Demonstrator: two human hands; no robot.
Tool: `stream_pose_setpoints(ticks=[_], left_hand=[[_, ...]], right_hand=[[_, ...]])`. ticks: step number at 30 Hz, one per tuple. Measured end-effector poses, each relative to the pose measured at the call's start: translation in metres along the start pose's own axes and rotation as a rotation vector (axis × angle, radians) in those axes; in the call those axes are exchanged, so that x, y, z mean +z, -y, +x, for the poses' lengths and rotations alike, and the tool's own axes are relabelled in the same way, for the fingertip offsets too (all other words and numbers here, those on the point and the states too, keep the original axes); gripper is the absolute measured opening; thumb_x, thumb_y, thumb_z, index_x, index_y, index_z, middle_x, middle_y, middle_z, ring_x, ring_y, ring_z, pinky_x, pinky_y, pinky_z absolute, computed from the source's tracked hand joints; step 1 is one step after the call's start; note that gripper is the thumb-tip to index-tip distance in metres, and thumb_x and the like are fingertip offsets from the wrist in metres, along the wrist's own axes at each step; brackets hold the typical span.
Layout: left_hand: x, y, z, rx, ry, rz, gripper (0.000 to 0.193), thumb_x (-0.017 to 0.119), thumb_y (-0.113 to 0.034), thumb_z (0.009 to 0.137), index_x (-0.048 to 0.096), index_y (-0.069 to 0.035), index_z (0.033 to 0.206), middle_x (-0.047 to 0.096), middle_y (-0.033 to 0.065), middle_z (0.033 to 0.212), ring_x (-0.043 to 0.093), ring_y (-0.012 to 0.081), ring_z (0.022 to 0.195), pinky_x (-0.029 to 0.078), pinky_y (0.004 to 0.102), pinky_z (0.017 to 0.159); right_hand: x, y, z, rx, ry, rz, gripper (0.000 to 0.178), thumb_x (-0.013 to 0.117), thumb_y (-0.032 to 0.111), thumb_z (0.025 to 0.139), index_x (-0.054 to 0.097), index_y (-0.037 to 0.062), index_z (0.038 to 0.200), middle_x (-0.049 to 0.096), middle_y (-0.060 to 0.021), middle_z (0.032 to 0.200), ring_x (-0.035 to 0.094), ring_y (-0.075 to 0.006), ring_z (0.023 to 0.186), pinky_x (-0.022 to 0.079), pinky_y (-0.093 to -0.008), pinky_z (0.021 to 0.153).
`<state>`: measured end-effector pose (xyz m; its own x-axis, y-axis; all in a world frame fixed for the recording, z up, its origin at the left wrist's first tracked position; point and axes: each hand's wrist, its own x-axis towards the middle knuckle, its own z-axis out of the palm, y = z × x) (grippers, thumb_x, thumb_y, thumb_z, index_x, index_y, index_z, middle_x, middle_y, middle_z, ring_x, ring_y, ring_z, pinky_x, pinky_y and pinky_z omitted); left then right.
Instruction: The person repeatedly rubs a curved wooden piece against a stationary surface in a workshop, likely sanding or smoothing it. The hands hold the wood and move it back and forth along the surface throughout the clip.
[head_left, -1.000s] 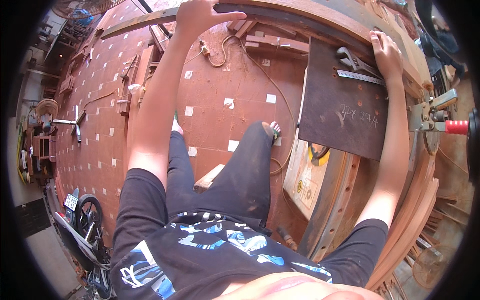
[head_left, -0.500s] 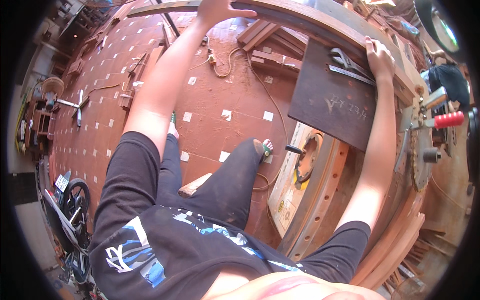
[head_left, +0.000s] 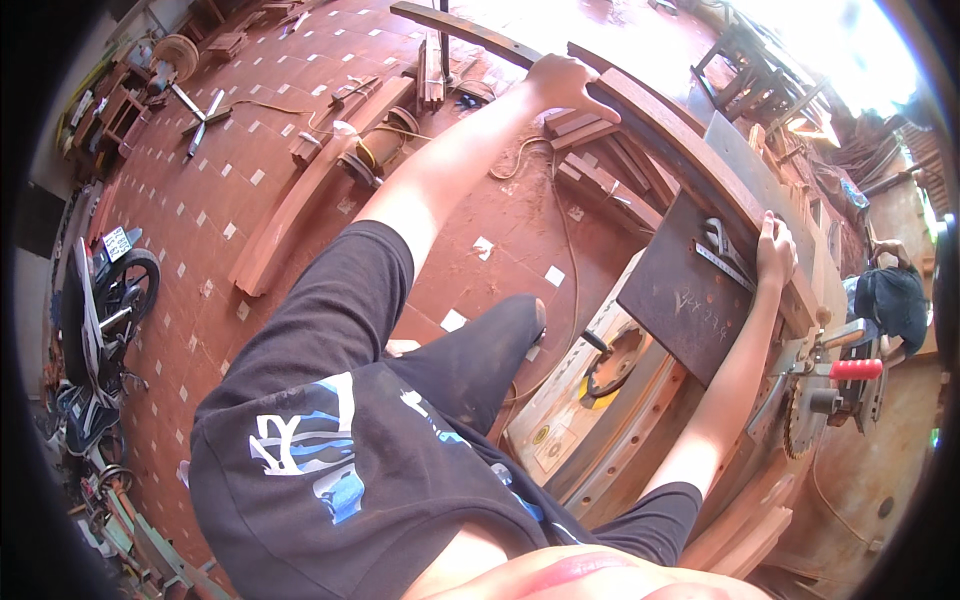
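Observation:
A long reddish-brown wooden plank [head_left: 690,165] lies along the saw bench. My left hand [head_left: 562,84] is closed over its far left part, where a dark rail [head_left: 465,33] runs on outward; the fingertips are hidden behind. Further right, my right hand [head_left: 775,254] curls its fingers over the plank's top edge, beside a dark board [head_left: 668,290] with chalk marks. On that board rest an adjustable wrench [head_left: 718,238] and a white ruler [head_left: 722,266], close to the right wrist. A toothed circular saw blade [head_left: 800,420] stands right of my right forearm.
A red-handled clamp [head_left: 855,370] sticks out near the blade. Below the board is a pale panel [head_left: 545,440] with a round opening and black crank handle [head_left: 595,341]. Timber [head_left: 330,190] and a cable reel [head_left: 395,140] lie on the tiled floor. A motorbike [head_left: 100,310] stands at left.
The view has swung, showing more of the bright area at the far right. My left hand has moved rightward along the plank, and its spread thumb and fingers have closed on it. My right hand keeps its hold.

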<state>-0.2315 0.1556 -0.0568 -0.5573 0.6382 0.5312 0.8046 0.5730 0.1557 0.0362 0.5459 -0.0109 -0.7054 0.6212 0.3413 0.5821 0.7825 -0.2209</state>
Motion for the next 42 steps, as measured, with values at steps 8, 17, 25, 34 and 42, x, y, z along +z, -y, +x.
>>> stream_pose_setpoints(ticks=[8, 17, 25, 34, 42], left_hand=[[-0.032, -0.02, -0.065, -0.007, -0.014, -0.009, 0.107, 0.058, -0.099, 0.061, 0.079, 0.001, 0.095, 0.069, 0.0161, 0.065, 0.072, 0.0297, 0.065, 0.057, 0.0389, 0.064], [-0.082, -0.047, -0.13, -0.012, 0.12, 0.04, 0.112, 0.052, -0.102, 0.061, 0.08, -0.001, 0.101, 0.07, 0.0132, 0.068, 0.072, 0.0269, 0.063, 0.055, 0.0388, 0.058], [-0.108, -0.063, -0.189, -0.016, 0.072, -0.026, 0.097, 0.068, -0.09, 0.064, 0.076, 0.001, 0.095, 0.066, 0.0161, 0.067, 0.072, 0.0285, 0.07, 0.055, 0.0383, 0.067], [-0.147, -0.088, -0.25, 0.036, 0.002, -0.005, 0.091, 0.082, -0.077, 0.059, 0.076, 0.003, 0.101, 0.07, 0.0163, 0.075, 0.069, 0.0323, 0.072, 0.055, 0.0409, 0.071], [-0.163, -0.102, -0.257, 0.059, -0.002, -0.065, 0.096, 0.078, -0.083, 0.06, 0.076, 0.005, 0.099, 0.065, 0.0129, 0.066, 0.067, 0.0271, 0.064, 0.054, 0.0377, 0.069]], right_hand=[[-0.026, -0.005, -0.07, -0.063, -0.014, -0.001, 0.05, 0.048, 0.05, 0.103, 0.072, 0.0095, 0.118, 0.071, -0.0175, 0.124, 0.061, -0.0348, 0.122, 0.038, -0.0439, 0.112], [-0.062, -0.009, -0.15, -0.202, -0.003, 0.085, 0.04, 0.053, 0.041, 0.103, 0.072, 0.0085, 0.117, 0.072, -0.0169, 0.118, 0.064, -0.0356, 0.117, 0.046, -0.0443, 0.104], [-0.091, 0.0, -0.222, -0.166, 0.009, 0.047, 0.039, 0.054, 0.043, 0.104, 0.071, 0.0103, 0.117, 0.071, -0.0114, 0.12, 0.06, -0.0304, 0.12, 0.038, -0.0432, 0.111], [-0.124, 0.01, -0.291, -0.201, -0.017, 0.038, 0.032, 0.055, 0.037, 0.104, 0.07, 0.0102, 0.115, 0.07, -0.0088, 0.113, 0.061, -0.0295, 0.112, 0.038, -0.0423, 0.11], [-0.138, 0.016, -0.307, -0.189, -0.016, 0.077, 0.03, 0.057, 0.033, 0.103, 0.069, 0.009, 0.115, 0.069, -0.0089, 0.114, 0.06, -0.0299, 0.112, 0.037, -0.0428, 0.111]])
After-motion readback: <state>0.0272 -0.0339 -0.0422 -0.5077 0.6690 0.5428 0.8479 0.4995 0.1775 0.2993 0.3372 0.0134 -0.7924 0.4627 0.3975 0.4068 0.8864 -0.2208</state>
